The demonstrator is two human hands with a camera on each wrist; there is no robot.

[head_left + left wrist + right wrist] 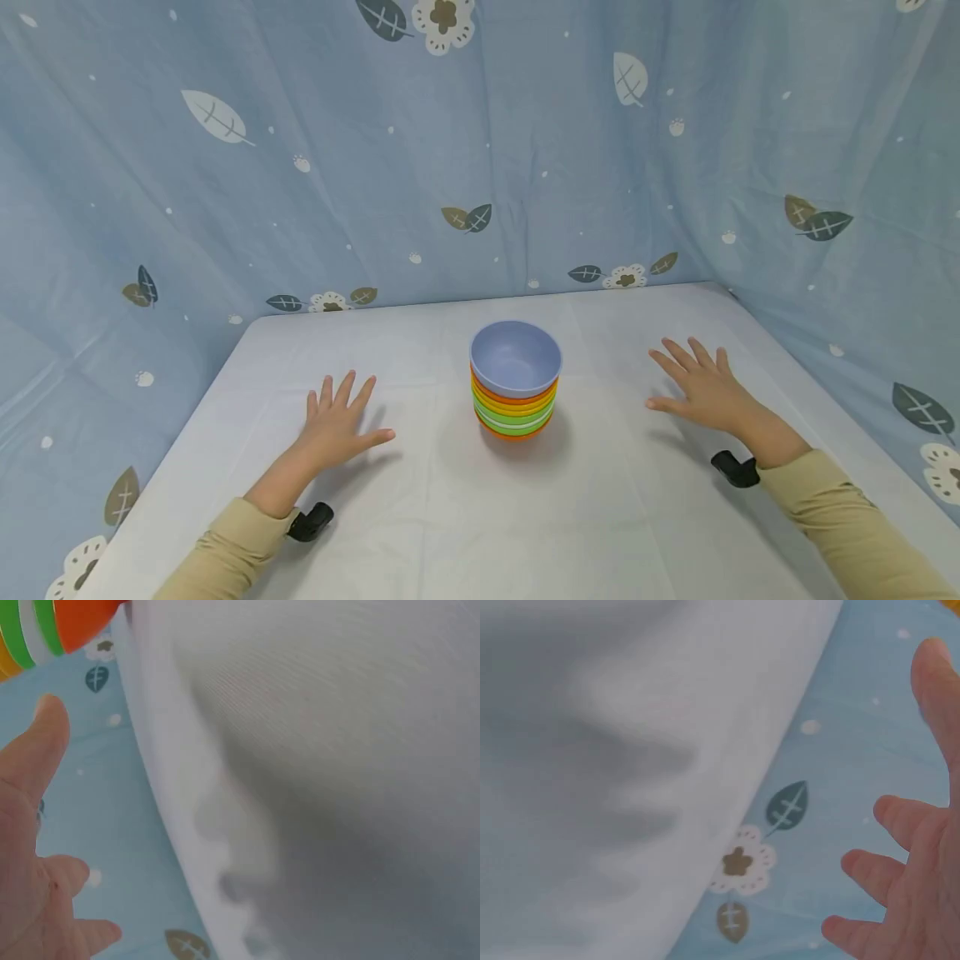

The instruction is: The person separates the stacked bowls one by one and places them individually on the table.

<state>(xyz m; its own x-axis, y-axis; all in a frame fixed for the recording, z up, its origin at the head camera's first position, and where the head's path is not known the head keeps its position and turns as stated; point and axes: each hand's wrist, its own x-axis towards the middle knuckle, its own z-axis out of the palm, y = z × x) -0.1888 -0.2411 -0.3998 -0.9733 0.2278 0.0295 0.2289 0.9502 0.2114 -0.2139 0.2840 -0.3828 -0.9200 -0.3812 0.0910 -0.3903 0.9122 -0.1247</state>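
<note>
A stack of nested bowls (514, 408) stands upright in the middle of the white table. Its top bowl (516, 358) is periwinkle blue; orange, yellow, green and white rims show below it. To the left of the stack, my left hand (334, 432) is spread above the table and holds nothing. On the other side, my right hand (707, 392) is likewise spread, fingers apart, with nothing in it. In the left wrist view, part of the bowl stack (45, 630) shows at the upper left corner, beyond the thumb. Both hands are apart from the bowls.
A white cloth covers the table (525, 525). Behind it and along its sides hangs a blue curtain (330, 167) with leaf and flower prints. Each wrist carries a small black camera, one at the left wrist (311, 522) and one at the right wrist (735, 469).
</note>
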